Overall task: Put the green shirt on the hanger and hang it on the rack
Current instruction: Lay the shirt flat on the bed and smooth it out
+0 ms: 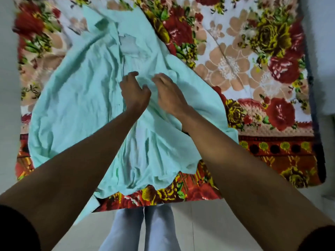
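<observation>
The green shirt lies spread and rumpled on the floral blanket, its hem spilling over the near edge. We have our left hand and right hand side by side on its middle — fingers curled, seemingly bunching the cloth, though blur hides any firm grip.

Soft even indoor light, faint shadows, motion blur across the frame, wide-angle bending at the edges
</observation>
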